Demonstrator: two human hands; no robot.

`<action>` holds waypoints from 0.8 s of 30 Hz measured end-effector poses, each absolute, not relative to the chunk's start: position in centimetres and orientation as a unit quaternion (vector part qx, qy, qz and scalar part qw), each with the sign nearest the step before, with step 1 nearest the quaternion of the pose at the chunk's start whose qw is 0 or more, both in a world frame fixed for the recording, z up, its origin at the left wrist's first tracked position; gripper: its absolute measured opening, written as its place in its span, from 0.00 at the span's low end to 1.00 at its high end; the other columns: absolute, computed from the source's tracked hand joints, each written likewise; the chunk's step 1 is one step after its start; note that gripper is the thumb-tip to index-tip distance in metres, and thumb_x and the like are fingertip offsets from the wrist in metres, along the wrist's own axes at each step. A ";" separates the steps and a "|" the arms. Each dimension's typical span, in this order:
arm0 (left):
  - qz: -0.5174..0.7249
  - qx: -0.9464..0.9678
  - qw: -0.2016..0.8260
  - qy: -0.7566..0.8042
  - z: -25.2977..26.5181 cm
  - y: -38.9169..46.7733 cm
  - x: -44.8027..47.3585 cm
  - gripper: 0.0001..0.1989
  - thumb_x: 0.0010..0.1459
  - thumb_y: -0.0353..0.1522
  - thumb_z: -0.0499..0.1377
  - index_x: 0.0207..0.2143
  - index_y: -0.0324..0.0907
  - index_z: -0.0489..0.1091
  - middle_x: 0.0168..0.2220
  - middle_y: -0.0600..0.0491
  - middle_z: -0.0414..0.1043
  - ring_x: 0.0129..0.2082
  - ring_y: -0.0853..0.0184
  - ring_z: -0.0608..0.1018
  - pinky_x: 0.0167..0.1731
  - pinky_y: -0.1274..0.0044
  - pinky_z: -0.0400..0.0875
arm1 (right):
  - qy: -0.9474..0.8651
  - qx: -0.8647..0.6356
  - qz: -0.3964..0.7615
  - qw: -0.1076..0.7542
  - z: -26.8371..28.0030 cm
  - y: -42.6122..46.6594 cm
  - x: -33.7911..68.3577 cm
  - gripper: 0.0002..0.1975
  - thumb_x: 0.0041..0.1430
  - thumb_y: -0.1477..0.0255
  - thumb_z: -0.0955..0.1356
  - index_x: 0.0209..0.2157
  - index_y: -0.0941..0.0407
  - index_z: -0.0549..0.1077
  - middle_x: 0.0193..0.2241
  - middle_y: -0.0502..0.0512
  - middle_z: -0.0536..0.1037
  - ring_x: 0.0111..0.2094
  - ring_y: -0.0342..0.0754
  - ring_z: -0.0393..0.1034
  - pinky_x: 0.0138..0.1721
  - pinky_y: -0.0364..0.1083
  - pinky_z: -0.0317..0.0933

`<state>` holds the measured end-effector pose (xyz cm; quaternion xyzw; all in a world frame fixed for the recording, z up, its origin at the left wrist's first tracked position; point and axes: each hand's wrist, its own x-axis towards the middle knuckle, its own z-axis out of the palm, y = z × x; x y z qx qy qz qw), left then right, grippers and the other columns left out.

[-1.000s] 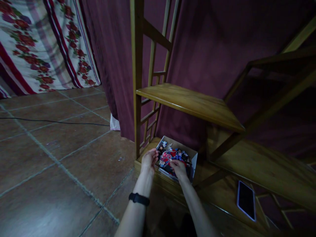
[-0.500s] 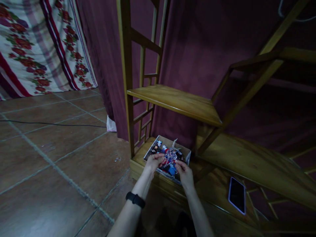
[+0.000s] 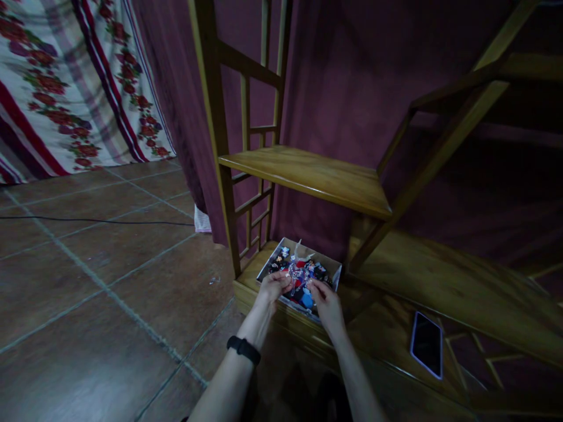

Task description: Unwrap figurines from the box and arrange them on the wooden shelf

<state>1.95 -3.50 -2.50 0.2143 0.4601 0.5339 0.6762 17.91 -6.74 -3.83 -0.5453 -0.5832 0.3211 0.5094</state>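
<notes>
Both hands meet over a shallow cardboard box (image 3: 331,265) on the low wooden shelf. My left hand (image 3: 275,287), with a black band on its wrist, pinches one side of a clear, shiny, crinkled piece that looks like plastic (image 3: 298,273). On the other side, my right hand (image 3: 324,298) has its thumb and fingers closed on the same piece. Exactly what it is cannot be made out. Beneath it, the box holds many small colourful items (image 3: 307,300) in blue, red, black and white, partly hidden by the hands.
A phone (image 3: 426,344) lies on the low shelf at the right. Above the box juts a wooden shelf board (image 3: 308,173), with an upright post (image 3: 211,117) at its left. A black cable (image 3: 97,221) crosses the tiled floor, and a small clear scrap (image 3: 214,280) lies there.
Both hands stay over the box, still holding the clear piece, which has shifted slightly left and up and looks a little turned. The whole view has moved slightly.
</notes>
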 end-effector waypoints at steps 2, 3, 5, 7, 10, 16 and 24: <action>0.535 0.199 0.679 0.461 -2.6 -3.4 2.2 0.06 0.43 0.19 0.62 0.25 0.35 0.70 0.22 0.50 0.72 0.21 0.73 0.74 0.24 0.82 0.69 | -0.583 -0.551 0.327 0.500 -3.7 -6.7 17.9 0.16 0.53 0.62 0.63 0.40 0.52 0.74 0.40 0.55 0.76 0.40 0.51 0.71 0.41 0.49 0.64; 0.537 0.192 0.680 0.460 -2.6 -3.4 2.3 0.06 0.44 0.19 0.61 0.25 0.35 0.70 0.22 0.51 0.72 0.21 0.73 0.74 0.24 0.82 0.69 | -0.588 -0.551 0.323 0.496 -3.5 -6.8 17.9 0.16 0.54 0.62 0.63 0.41 0.52 0.74 0.41 0.55 0.76 0.41 0.50 0.70 0.42 0.49 0.64; 0.539 0.183 0.684 0.456 -2.6 -3.3 2.4 0.06 0.45 0.18 0.59 0.24 0.34 0.69 0.22 0.51 0.72 0.21 0.73 0.74 0.24 0.83 0.69 | -0.606 -0.546 0.306 0.491 -3.2 -6.8 17.9 0.15 0.55 0.63 0.62 0.41 0.52 0.74 0.41 0.55 0.76 0.42 0.50 0.70 0.44 0.49 0.63; 0.540 0.177 0.685 0.456 -2.6 -3.3 2.5 0.06 0.46 0.17 0.59 0.24 0.34 0.69 0.22 0.50 0.72 0.21 0.74 0.74 0.23 0.83 0.69 | -0.623 -0.542 0.284 0.488 -2.9 -6.9 17.9 0.15 0.55 0.64 0.62 0.41 0.51 0.74 0.41 0.55 0.75 0.42 0.49 0.69 0.45 0.49 0.62; 0.534 0.176 0.687 0.460 -2.4 -3.3 2.5 0.06 0.45 0.18 0.60 0.25 0.34 0.69 0.22 0.51 0.72 0.21 0.73 0.74 0.24 0.83 0.69 | -0.633 -0.546 0.263 0.481 -2.5 -6.9 18.1 0.14 0.56 0.65 0.61 0.41 0.52 0.73 0.41 0.56 0.75 0.42 0.49 0.69 0.45 0.48 0.61; 0.515 0.209 0.701 0.447 -1.8 -3.6 2.6 0.06 0.43 0.21 0.62 0.24 0.35 0.69 0.22 0.52 0.71 0.22 0.73 0.74 0.25 0.81 0.70 | -0.607 -0.556 0.280 0.494 -2.8 -6.3 18.7 0.14 0.55 0.66 0.62 0.40 0.52 0.74 0.40 0.55 0.75 0.41 0.50 0.69 0.41 0.48 0.63; 0.505 0.246 0.691 0.455 -1.6 -3.7 2.4 0.11 0.37 0.24 0.67 0.26 0.36 0.70 0.24 0.51 0.73 0.25 0.71 0.75 0.27 0.80 0.69 | -0.550 -0.581 0.324 0.505 -4.2 -5.3 18.7 0.14 0.50 0.65 0.64 0.40 0.49 0.73 0.34 0.52 0.78 0.34 0.50 0.72 0.35 0.47 0.66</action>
